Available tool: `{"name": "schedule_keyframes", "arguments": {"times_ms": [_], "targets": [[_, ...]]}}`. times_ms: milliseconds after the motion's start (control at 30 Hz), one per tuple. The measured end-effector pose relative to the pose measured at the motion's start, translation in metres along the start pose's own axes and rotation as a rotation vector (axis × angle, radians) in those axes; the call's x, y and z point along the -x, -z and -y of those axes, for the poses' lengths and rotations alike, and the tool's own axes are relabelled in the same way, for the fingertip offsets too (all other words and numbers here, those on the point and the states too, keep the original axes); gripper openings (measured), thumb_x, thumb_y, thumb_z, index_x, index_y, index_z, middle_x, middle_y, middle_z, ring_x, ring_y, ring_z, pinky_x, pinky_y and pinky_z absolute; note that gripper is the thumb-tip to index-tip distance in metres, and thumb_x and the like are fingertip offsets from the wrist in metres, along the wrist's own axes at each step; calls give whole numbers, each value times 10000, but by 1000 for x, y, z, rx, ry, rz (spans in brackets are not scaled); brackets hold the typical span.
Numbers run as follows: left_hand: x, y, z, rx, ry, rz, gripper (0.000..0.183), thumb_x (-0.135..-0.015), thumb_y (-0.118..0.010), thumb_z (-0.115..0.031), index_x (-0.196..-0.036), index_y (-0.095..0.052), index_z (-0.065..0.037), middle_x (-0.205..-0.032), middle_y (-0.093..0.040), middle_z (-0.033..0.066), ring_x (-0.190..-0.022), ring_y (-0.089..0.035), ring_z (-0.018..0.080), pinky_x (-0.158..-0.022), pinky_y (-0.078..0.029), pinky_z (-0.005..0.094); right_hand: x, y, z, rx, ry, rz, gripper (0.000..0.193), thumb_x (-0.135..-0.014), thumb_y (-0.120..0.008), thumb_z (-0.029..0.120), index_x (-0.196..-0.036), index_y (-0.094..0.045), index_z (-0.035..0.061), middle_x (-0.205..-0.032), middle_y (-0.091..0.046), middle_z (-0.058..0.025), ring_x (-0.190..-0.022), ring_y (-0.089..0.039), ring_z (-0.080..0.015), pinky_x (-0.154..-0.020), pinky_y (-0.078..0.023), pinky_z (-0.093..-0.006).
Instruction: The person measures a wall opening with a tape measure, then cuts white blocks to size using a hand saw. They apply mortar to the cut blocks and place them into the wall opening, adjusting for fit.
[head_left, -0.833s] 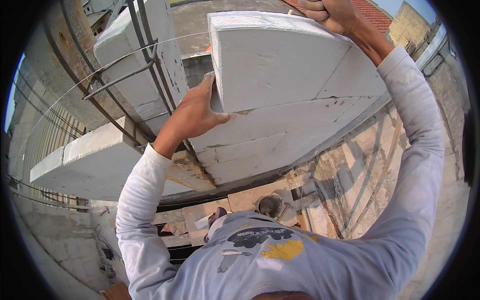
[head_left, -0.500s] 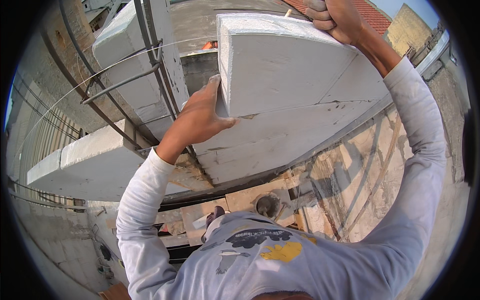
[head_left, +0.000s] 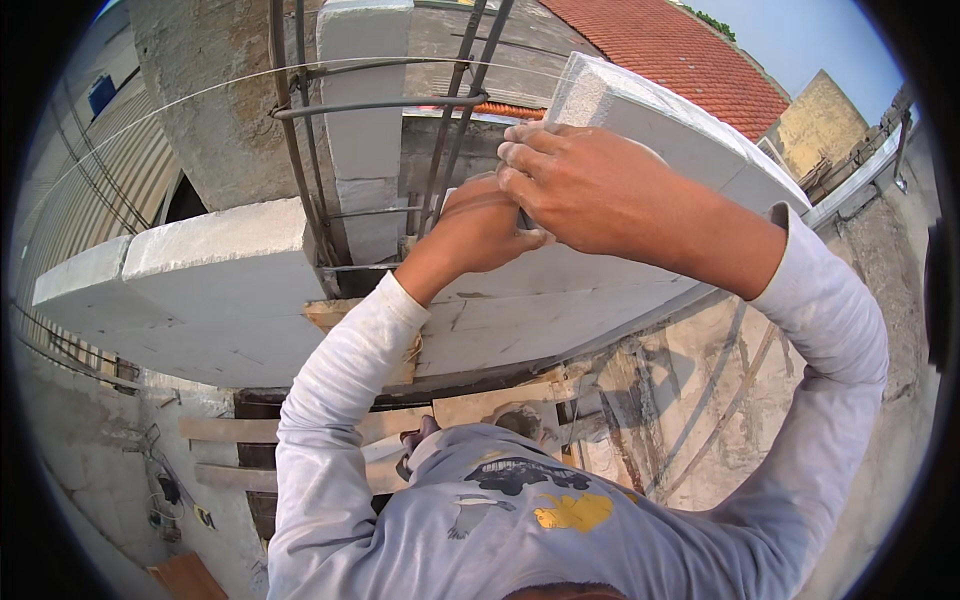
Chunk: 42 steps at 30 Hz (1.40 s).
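Observation:
A large white building block (head_left: 690,115) lies along the top of a white block wall (head_left: 545,300). My left hand (head_left: 475,230) is at the block's left end, its thumb on the front face and its fingers partly covered by my other hand. Across that same end reaches my right hand (head_left: 590,185), fingers bent and close together, dusty at the tips. Its thumb and whatever it may hold are hidden. A thin pale string (head_left: 215,90) runs across above the hands.
Upright steel reinforcing bars (head_left: 465,100) with tie loops stand just left of my hands. Beyond them is another white block wall (head_left: 220,245). Below, planks (head_left: 235,430) and a dark bucket (head_left: 518,420) lie near my foot. A red tiled roof (head_left: 670,60) is behind.
My right hand has left the block's top edge and come down left to the block's end, beside my left hand. The view has shifted, so the bars and block appear farther right.

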<state>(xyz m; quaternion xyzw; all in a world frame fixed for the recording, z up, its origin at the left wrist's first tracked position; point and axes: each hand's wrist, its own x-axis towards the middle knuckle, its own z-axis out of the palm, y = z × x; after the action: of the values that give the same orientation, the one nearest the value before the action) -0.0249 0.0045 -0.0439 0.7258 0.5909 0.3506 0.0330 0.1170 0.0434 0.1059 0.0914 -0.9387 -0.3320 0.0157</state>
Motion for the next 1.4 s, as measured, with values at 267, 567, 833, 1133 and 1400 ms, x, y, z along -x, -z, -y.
{"name": "schedule_keyframes", "arguments": {"times_ms": [267,567,833,1133,1400], "targets": [[-4,-2,3,51,-54,11,459,-887,-772,-403,-1152,-727,-31,-1191,-721,195,-1137,-661,362,-963,-520,457,-47,9,3,-297,-167,599,315,-904,-650,100,-1156,-657,-88,-1191,-683,-291,-1120,-681,-401,-920,-579,-467],[2,-2,3,69,-9,11,551,-901,-759,-417,-1222,-656,19,-1186,-704,235,-1136,-650,402,-987,-501,460,-78,-46,-7,-397,-672,400,254,-934,-647,181,-1098,-759,22,-1161,-721,-152,-1133,-675,-326,-979,-537,-410],[2,1,-7,14,40,75,627,-890,-765,-407,-1289,-589,43,-1168,-702,256,-1154,-649,416,-967,-517,474,-104,-89,-15,-292,-851,228,246,-904,-645,110,-1107,-780,75,-1200,-725,-184,-1162,-669,-360,-958,-578,-443],[1,2,2,7,3,21,679,-870,-772,-397,-1358,-565,26,-1330,-645,243,-1219,-618,420,-1015,-508,475,-101,-132,-31,-100,-823,-307,114,-906,-674,138,-916,-726,37,-924,-736,-203,-917,-703,-403,-803,-567,-442],[-3,-2,7,1,28,66,586,-867,-768,-373,-1316,-634,-20,-1289,-680,210,-1230,-625,396,-1007,-512,471,-82,-119,-19,-372,-838,-299,108,-856,-693,107,-934,-673,35,-937,-714,-179,-825,-671,-392,-701,-535,-441]]}}
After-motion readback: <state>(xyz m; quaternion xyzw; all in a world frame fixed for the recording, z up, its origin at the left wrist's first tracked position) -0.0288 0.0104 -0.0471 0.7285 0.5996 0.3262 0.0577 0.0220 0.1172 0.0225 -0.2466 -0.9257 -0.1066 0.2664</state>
